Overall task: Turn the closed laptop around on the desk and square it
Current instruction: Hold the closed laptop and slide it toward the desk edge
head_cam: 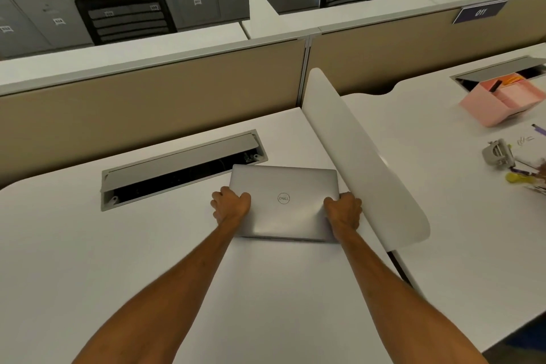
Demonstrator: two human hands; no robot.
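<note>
Both hands' fingers grip the closed laptop (283, 204) between cable tray (180, 168) and divider (363, 162).

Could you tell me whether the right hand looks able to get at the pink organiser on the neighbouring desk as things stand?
Probably not directly: the right hand grips the laptop, and the white divider stands between it and the pink organiser.
</note>
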